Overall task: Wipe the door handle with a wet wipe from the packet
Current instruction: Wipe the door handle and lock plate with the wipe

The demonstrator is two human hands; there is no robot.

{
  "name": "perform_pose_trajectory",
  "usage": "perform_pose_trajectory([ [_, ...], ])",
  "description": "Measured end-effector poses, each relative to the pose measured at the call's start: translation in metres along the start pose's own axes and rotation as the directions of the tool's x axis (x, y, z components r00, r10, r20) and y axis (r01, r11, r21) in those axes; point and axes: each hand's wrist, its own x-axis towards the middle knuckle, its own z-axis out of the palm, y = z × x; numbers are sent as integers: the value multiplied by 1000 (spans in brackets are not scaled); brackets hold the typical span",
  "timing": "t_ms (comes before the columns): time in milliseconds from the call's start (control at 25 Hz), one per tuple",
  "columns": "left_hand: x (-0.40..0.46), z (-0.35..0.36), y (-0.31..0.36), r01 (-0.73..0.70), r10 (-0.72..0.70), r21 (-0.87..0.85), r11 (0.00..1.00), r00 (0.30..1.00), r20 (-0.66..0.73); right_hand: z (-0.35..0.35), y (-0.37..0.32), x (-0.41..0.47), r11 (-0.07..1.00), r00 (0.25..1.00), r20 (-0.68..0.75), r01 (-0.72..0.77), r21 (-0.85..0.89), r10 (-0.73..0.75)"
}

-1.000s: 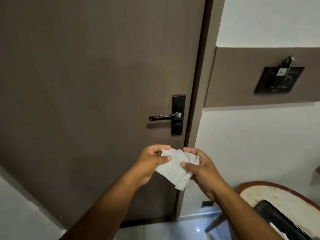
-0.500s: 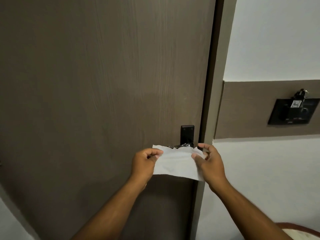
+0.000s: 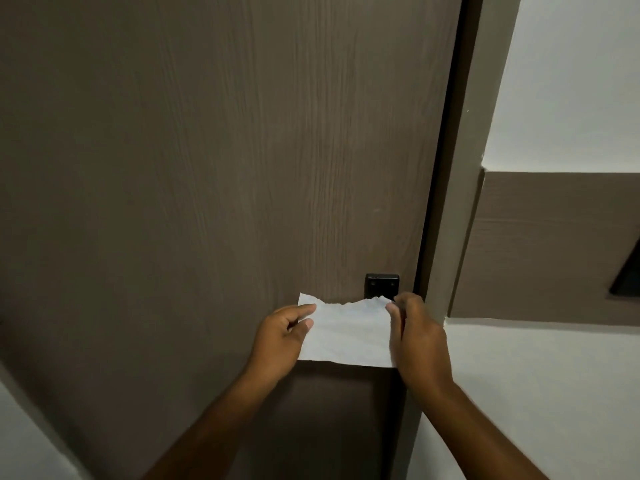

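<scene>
A white wet wipe (image 3: 348, 332) is stretched flat between both hands, in front of the brown door (image 3: 225, 168). My left hand (image 3: 282, 336) pinches its left edge and my right hand (image 3: 417, 336) pinches its right edge. Just above the wipe's top edge shows the upper end of the black handle plate (image 3: 382, 285). The lever of the door handle is hidden behind the wipe. No packet is in view.
The door frame (image 3: 464, 188) runs down to the right of the plate. Beyond it is a white wall with a brown panel (image 3: 550, 244), and the corner of a black wall fitting (image 3: 628, 277) shows at the right edge.
Both hands unfolded the crumpled wipe into a flat sheet and raised it in front of the handle. The view came closer to the door and tilted up, so the lever is now covered.
</scene>
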Motion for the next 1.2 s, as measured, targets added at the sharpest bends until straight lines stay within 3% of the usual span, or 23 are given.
perform_pose_trajectory([
  [120, 5, -9, -10, 67, -59, -94, 993, 994, 89, 0, -1, 2, 996, 995, 98, 6, -91, 2],
  [280, 15, -23, -21, -76, 60, 60, 995, 971, 232, 2, 14, 0, 969, 978, 203, -4, -246, 56],
  [360, 18, -26, -24, -114, 84, 107, 988, 964, 251, -1, 15, -6, 950, 988, 135, 106, -293, -69],
  [480, 19, -26, -26, -123, 81, 137, 983, 958, 274, -1, 10, -11, 865, 948, 166, 317, -388, -273],
  [520, 20, -26, -25, -132, 88, 141, 981, 954, 285, -6, 3, -15, 868, 943, 221, 319, -381, -249],
  [640, 26, -26, -25, -163, 108, 153, 975, 942, 317, -4, -6, -14, 898, 963, 69, 268, -349, -261],
  [720, 28, -31, -25, -158, 90, 198, 968, 945, 316, 3, -13, -16, 807, 891, 64, 436, -398, -450],
  [800, 28, -39, -21, -257, 205, 336, 906, 961, 184, 16, -6, -14, 580, 736, 265, 662, -474, -623],
  [840, 29, -45, -15, -355, 350, 412, 839, 932, 92, 19, 0, -11, 507, 685, 360, 719, -475, -634],
  [880, 30, -51, -5, -462, 508, 469, 753, 861, 32, 20, 6, -8, 483, 664, 408, 742, -465, -627],
  [1000, 53, -59, 42, -696, 832, 567, 442, 554, 31, 11, 8, 1, 471, 627, 381, 771, -428, -679],
  [1080, 79, -57, 77, -720, 901, 645, 256, 419, 111, 7, 0, 9, 345, 492, 421, 859, -378, -762],
  [1200, 118, -52, 119, -635, 916, 772, -23, 295, 270, 11, -12, 26, 148, 279, 566, 952, -267, -776],
])
